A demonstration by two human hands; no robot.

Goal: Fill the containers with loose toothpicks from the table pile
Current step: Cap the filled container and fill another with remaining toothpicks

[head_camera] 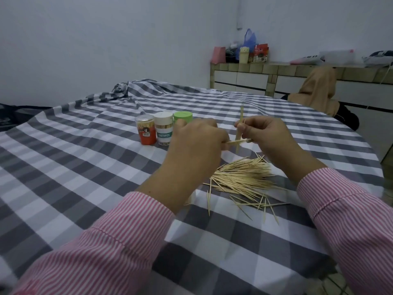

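Observation:
A pile of loose toothpicks (242, 177) lies on the checked tablecloth (85, 167), just below both raised hands. My left hand (195, 143) grips a small bundle of toothpicks (237, 142) lying sideways. My right hand (265, 135) pinches another few toothpicks (241, 116) held upright, and its lower fingers touch the end of the sideways bundle. Behind the left hand stand three containers in a row: a red one with a clear lid (146, 129), a white one labelled TOOTHPICK (163, 128), and a green-lidded one (183, 117) partly hidden by my knuckles.
The tablecloth is bunched into folds at the far left corner (123, 88). A person in a tan head covering (319, 90) sits beyond the table's right edge. A tiled counter (276, 75) with bags and packets runs along the back wall.

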